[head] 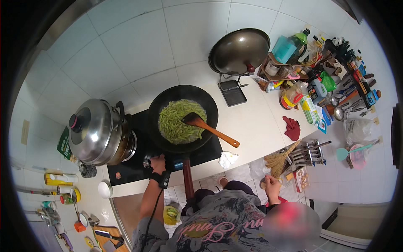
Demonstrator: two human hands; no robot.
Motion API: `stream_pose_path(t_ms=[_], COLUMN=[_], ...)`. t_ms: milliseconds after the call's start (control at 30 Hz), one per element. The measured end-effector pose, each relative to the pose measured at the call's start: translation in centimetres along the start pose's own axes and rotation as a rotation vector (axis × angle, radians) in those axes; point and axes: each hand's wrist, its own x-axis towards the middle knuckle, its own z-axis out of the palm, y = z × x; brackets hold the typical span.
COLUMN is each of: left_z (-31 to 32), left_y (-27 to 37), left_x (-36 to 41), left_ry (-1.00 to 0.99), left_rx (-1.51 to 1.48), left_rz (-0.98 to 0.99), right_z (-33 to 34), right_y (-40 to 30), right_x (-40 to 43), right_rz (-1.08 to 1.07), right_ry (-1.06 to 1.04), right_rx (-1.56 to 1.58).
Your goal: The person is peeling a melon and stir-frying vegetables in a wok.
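Observation:
My left hand is at the front of the black glass gas hob, its fingers on a control knob. My right hand hangs beyond the counter's front edge, fingers bent; whether it holds anything cannot be told. A black wok on the right burner holds chopped green beans in bubbling liquid, its wooden handle pointing towards me. A wooden spatula lies across the wok, its dark blade on the beans. A lidded steel steamer pot stands on the left burner.
The wok lid leans upright on a black stand. A crumpled white tissue and a dark red cloth lie on the counter. Bottles and a shelf crowd the right end. At lower left, a knife rests on a cutting board.

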Motion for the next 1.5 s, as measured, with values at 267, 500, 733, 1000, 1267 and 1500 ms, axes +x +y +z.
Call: stream_pose_path(t_ms=[267, 500, 733, 1000, 1267, 1500], left_z=[1.1, 0.1, -0.6, -3.6, -4.4, -4.1], left_y=[5.2, 5.9, 3.7, -11.0, -18.3, -20.9], left_x=[-7.7, -10.2, -14.7, -24.0, -40.1, -50.0], left_ry=[0.051, 0.034, 0.180, 0.148, 0.135, 0.269], left_rx=[0.557, 0.771, 0.521, 0.468, 0.196, 0.029], left_rz=[0.387, 0.822, 0.852, 0.363, -0.235, -0.415], right_z=[-0.9, -1.0, 0.1, 3.8, 9.8, 11.8], right_y=[-1.7, -1.5, -5.7, -23.7, -29.6, -29.5], right_x=[-0.8, -0.1, 2.8, 5.1, 1.0, -8.6], right_rz=[0.046, -0.017, -0.219, -0.786, -1.205, -1.375], right_ry=[-0.024, -0.055, -0.047, -0.230, -0.835, -1.142], right_rx=[-0.089, -0.127, -0.118, 0.025, 0.177, 0.259])
